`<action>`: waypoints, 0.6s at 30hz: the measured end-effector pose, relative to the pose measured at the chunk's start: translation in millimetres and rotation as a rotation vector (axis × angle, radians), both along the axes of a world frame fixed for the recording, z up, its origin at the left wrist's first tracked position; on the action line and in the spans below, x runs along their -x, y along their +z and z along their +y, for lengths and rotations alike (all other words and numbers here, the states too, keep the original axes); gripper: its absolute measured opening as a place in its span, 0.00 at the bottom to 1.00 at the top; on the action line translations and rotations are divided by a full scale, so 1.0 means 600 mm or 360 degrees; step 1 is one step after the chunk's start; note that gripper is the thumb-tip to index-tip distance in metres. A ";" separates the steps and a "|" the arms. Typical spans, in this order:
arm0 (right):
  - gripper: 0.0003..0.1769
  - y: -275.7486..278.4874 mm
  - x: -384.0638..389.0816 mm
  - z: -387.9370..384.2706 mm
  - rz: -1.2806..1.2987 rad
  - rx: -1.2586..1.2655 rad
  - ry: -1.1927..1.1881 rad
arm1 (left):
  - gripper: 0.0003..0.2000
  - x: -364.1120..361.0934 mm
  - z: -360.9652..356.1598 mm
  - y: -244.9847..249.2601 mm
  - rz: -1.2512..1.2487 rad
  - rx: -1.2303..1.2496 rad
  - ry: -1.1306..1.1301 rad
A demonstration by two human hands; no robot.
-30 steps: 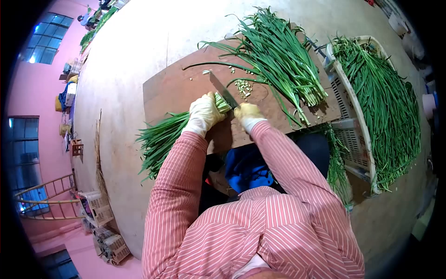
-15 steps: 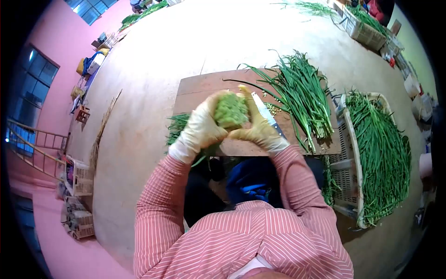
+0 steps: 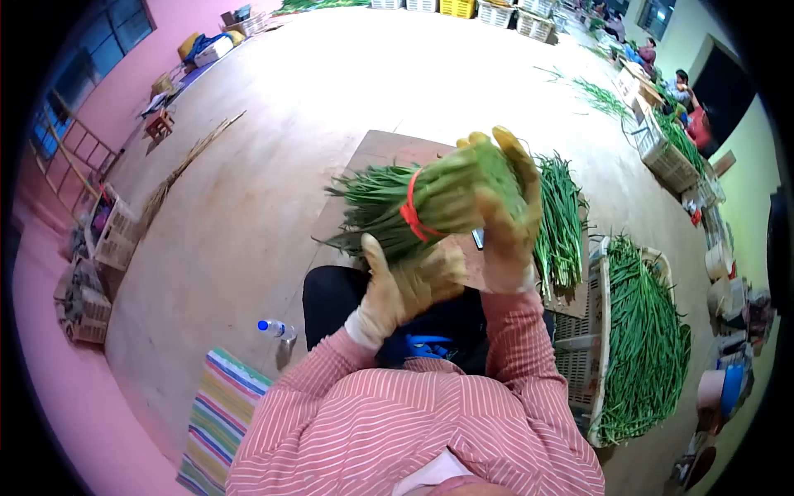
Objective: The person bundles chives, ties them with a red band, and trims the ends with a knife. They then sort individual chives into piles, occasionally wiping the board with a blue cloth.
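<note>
— Chives in both gloved hands, held up over the lap: a thick bundle of green chives tied with a red band point(image 3: 430, 202), hanging clear of the brown wooden cutting board point(image 3: 376, 153) beneath it.

— Which way does it lie?

— Long axis runs straight across the view. Leafy tips fan out to the person's left, trimmed butt end points right. The right hand point(image 3: 511, 219), in a yellowish glove, is clenched around that butt end with its fingers over the top.

— And the other one?

— The left hand point(image 3: 405, 285) sits underneath, just on the butt side of the band, palm up, thumb against the leaves (cupping or truly clamping, I cannot tell). So the right has the firm grip at the end and the left is nearer the middle.

— Room to move?

— Plenty on the tip side: open pale floor point(image 3: 248, 190). The right is crowded. A loose pile of green chives point(image 3: 561, 219) lies along the board's right edge, and just beyond it stands a white slatted plastic crate point(image 3: 597, 347) heaped with more. A clear water bottle with a blue cap point(image 3: 277, 329) and a striped mat point(image 3: 219, 413) lie by the left knee, well apart from the bundle.
</note>
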State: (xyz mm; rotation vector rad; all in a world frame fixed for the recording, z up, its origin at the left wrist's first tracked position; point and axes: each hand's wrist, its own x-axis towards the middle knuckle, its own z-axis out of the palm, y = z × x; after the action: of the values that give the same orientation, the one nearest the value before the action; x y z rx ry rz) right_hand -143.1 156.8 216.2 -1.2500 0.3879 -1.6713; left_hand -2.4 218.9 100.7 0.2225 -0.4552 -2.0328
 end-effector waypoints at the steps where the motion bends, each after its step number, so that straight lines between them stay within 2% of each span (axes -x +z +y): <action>1: 0.44 0.001 0.003 0.020 0.0048 0.0219 0.0015 | 0.55 -0.002 -0.018 0.022 0.0092 0.0039 0.0268; 2: 0.48 0.000 0.012 0.042 0.0250 0.0326 0.0034 | 0.56 0.004 -0.020 0.070 0.0359 0.0030 0.0434; 3: 0.54 -0.015 0.025 0.058 0.0270 0.0338 0.0202 | 0.55 -0.008 -0.039 0.055 0.0400 0.0000 0.0492; 5: 0.60 -0.021 0.062 0.092 0.0734 0.0338 0.0271 | 0.52 -0.025 -0.052 0.039 0.0298 0.0142 0.0482; 6: 0.66 -0.028 0.091 0.089 0.0898 0.0190 0.0448 | 0.51 -0.037 -0.062 0.035 0.0182 0.0289 0.0504; 7: 0.66 -0.037 0.114 0.078 0.0910 0.0042 0.0666 | 0.49 -0.048 -0.075 0.031 0.0060 0.0428 0.0514; 8: 0.64 -0.045 0.121 0.072 0.0926 -0.0171 0.0638 | 0.44 -0.057 -0.089 0.024 0.0062 0.0203 0.0582; 9: 0.63 -0.049 0.123 0.068 0.0938 -0.0386 0.0602 | 0.41 -0.067 -0.107 0.003 0.0002 0.0299 0.0609; 11: 0.61 -0.038 0.101 0.063 0.1076 -0.0664 0.0629 | 0.36 -0.079 -0.130 -0.022 0.0195 0.0321 0.0455; 12: 0.64 -0.050 0.089 0.054 0.1227 -0.0681 0.0652 | 0.36 -0.071 -0.127 -0.020 0.0204 0.0308 0.0438; 13: 0.67 -0.068 0.078 0.050 0.1378 -0.0698 0.0682 | 0.33 -0.065 -0.121 -0.013 0.0029 0.0368 0.0514; 14: 0.70 -0.076 0.064 0.057 0.1472 -0.0609 0.0688 | 0.31 -0.060 -0.114 -0.011 -0.0149 0.0426 0.0593; 15: 0.73 -0.084 0.048 0.062 0.1564 -0.0511 0.0696 | 0.31 -0.056 -0.112 -0.014 -0.0143 0.0418 0.0592; 16: 0.76 -0.114 0.035 0.065 0.1598 -0.0225 0.0567 | 0.30 -0.051 -0.114 -0.015 -0.0168 0.0496 0.0546; 17: 0.74 -0.129 0.030 0.077 0.1361 -0.0432 0.0675 | 0.30 -0.049 -0.116 -0.016 -0.0195 0.0575 0.0501; 18: 0.74 -0.137 0.029 0.083 0.1330 -0.0416 0.0646 | 0.29 -0.049 -0.124 -0.026 0.0069 0.0520 0.0330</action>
State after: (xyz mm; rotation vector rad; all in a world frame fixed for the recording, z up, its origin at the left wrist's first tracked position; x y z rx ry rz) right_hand -160.2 206.5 134.0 -1.6490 0.7598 -0.6745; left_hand 27.2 144.7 85.3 0.0241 -0.6990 -1.7292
